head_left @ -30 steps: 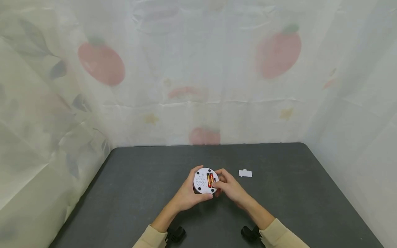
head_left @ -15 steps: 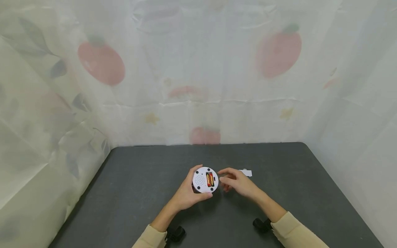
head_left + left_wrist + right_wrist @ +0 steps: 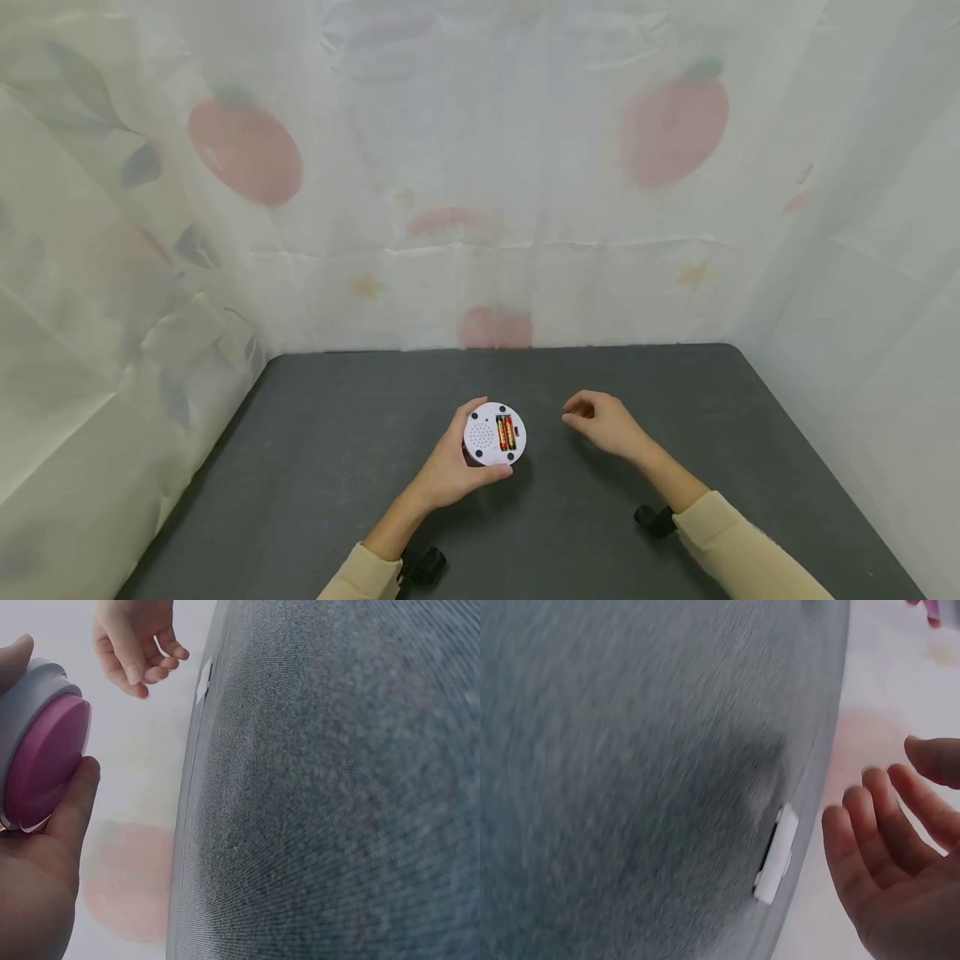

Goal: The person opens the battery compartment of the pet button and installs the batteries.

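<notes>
Inside one round device [image 3: 480,436], two batteries [image 3: 502,433]

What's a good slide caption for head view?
Left grip holds round white-faced device, its two batteries exposed; right grip hovers over dark table.

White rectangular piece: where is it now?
In the right wrist picture, the white piece lies on the tabletop, left of the right hand, untouched.

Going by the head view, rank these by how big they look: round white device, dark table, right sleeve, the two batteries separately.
1. Dark table
2. Right sleeve
3. Round white device
4. Batteries: the two look alike, so I leave them tied.
</notes>
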The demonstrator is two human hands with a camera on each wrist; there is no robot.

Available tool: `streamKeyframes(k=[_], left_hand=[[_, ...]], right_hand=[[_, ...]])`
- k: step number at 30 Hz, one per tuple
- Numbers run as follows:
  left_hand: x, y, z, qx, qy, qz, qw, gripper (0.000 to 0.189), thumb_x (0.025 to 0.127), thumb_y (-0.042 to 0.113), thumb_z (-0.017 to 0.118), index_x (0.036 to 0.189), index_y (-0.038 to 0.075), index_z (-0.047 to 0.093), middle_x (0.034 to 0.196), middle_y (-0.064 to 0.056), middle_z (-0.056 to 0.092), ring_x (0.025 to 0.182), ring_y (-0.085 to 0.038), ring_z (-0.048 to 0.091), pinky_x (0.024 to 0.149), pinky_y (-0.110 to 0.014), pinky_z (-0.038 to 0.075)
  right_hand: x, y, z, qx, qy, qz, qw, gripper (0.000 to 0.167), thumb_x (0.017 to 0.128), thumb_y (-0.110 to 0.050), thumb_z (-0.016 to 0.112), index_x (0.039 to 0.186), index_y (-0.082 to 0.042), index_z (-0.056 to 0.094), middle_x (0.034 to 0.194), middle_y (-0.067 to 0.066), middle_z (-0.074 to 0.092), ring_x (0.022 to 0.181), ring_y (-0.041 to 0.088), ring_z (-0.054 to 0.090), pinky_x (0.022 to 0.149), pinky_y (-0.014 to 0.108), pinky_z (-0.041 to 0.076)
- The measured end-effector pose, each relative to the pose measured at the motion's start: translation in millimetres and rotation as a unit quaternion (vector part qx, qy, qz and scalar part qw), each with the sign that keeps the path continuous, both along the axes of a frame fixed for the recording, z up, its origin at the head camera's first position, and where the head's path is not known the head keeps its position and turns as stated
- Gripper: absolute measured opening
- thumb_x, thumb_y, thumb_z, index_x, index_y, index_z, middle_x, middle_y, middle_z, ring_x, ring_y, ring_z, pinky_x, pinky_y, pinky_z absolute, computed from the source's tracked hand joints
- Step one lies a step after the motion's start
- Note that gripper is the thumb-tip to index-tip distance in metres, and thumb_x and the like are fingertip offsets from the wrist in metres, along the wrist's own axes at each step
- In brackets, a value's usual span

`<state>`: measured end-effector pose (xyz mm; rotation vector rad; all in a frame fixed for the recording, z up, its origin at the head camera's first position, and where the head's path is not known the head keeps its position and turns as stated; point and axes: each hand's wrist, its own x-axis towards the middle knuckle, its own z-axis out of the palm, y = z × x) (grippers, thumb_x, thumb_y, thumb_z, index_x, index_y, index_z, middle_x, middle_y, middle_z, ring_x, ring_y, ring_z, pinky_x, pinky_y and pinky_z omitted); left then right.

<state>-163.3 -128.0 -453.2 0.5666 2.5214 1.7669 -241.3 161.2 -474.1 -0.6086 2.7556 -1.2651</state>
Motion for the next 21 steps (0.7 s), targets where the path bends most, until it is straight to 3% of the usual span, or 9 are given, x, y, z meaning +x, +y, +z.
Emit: streamKeyframes(k=[3, 11, 16, 21], left_hand=[[-0.8, -0.6, -0.1, -0.003, -0.004, -0.002, 1.0, 0.097, 0.075, 0.01, 0.09, 0.154, 0.013, 0.034, 0.124, -0.008, 0.058, 0.099, -0.013, 0.061, 0.087, -0.03, 0.048], [-17.2, -4.1, -34.9, -0.011, 0.001, 0.009, 0.9999, 0.103, 0.073, 0.012, 0.092, 0.156, 0.023, 0.031, 0.128, -0.006, 0.056, 0.102, -0.015, 0.06, 0.088, -0.03, 0.048], [-20.1, -5.8, -39.7, 0.003, 0.002, -0.001, 1.0, 0.101, 0.074, 0.02, 0.093, 0.154, 0.033, 0.032, 0.126, -0.004, 0.056, 0.102, -0.016, 0.06, 0.087, -0.03, 0.048], [-20.5, -6.1, -40.1, -0.002, 0.013, -0.005, 0.9999, 0.1, 0.075, 0.026, 0.092, 0.154, 0.034, 0.032, 0.127, -0.004, 0.056, 0.102, -0.018, 0.061, 0.087, -0.031, 0.049]], right_hand=[[-3.6, 3.5, -2.9, 0.021, 0.007, -0.024, 0.9995, 0.019, 0.099, -0.017, 0.068, 0.112, -0.003, 0.071, 0.093, -0.001, 0.066, 0.083, 0.016, 0.059, 0.073, 0.037, 0.05], [-11.5, 11.9, -9.3, 0.071, 0.026, -0.064, 0.9951, 0.018, 0.098, -0.014, 0.068, 0.112, -0.003, 0.07, 0.1, 0.005, 0.065, 0.089, 0.022, 0.061, 0.078, 0.044, 0.051], [-16.4, 15.2, -14.1, 0.098, 0.03, -0.083, 0.9913, 0.022, 0.097, -0.014, 0.069, 0.114, 0.0, 0.069, 0.101, 0.011, 0.063, 0.091, 0.027, 0.06, 0.076, 0.046, 0.05], [-20.9, 17.8, -18.0, 0.131, 0.011, -0.103, 0.986, 0.026, 0.096, -0.017, 0.07, 0.117, -0.001, 0.068, 0.103, 0.014, 0.059, 0.095, 0.032, 0.055, 0.076, 0.047, 0.048]])
